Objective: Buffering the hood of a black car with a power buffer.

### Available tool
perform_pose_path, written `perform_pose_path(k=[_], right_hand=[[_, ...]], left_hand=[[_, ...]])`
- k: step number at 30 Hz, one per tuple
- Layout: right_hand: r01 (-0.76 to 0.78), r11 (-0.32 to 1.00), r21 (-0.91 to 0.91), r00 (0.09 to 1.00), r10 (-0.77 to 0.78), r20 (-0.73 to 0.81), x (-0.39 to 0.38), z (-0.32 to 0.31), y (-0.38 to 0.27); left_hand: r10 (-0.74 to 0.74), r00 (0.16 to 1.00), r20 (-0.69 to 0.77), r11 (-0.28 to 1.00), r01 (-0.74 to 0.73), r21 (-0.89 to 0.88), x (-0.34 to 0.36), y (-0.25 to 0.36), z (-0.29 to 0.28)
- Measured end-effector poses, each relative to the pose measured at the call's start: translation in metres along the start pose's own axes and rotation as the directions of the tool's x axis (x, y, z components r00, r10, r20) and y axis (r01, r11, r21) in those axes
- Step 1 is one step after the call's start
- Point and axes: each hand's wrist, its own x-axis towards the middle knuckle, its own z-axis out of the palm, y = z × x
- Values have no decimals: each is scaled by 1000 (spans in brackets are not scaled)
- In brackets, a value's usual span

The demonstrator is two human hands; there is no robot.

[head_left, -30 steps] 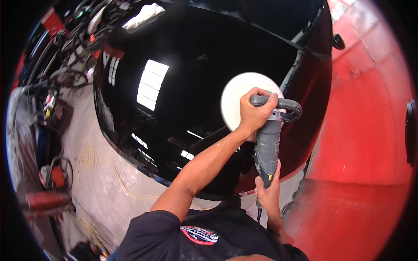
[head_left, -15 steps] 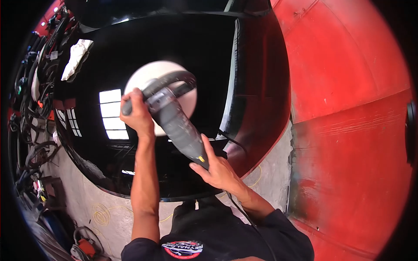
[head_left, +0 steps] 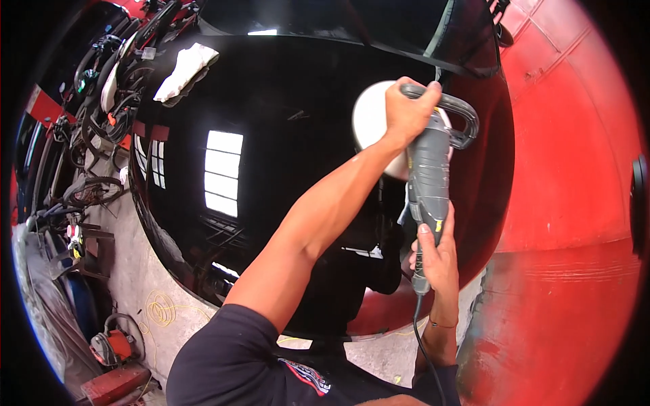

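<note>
A grey and black polisher [head_left: 430,169] with a round white pad [head_left: 370,122] rests on the right part of a glossy black car hood [head_left: 298,149]. My left hand [head_left: 408,114] is wrapped round its looped front handle, the arm reaching across the hood. Near the tail of the machine, my right hand [head_left: 439,260] grips the narrow rear body. From that end a black power cord [head_left: 421,331] runs down past my right forearm. The machine and my left hand hide part of the pad.
A white cloth [head_left: 186,73] lies on the hood's far left. Beyond the hood is the windshield [head_left: 325,20]. A red wall [head_left: 569,196] stands close on the right. Cluttered gear lines the left side, with a coiled yellow cord [head_left: 160,310] and an orange-black machine [head_left: 115,346] on the floor.
The polisher has moved right across the hood with both hands still on it. Its body has swung from a slant to nearly straight up and down. My view has shifted too.
</note>
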Motion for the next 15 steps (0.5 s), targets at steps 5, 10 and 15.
perform_pose_path(k=[5,10,15], right_hand=[[35,999,3,999,-35,-11,33,22,-29],[83,996,-24,997,-83,-5,56,70,-55],[38,997,-64,993,-45,-112,63,126,-74]], left_hand=[[-32,999,-21,999,32,-17,43,6,-11],[36,998,-50,999,-38,-35,96,3,-47],[-57,998,-14,997,56,-55,126,14,-77]])
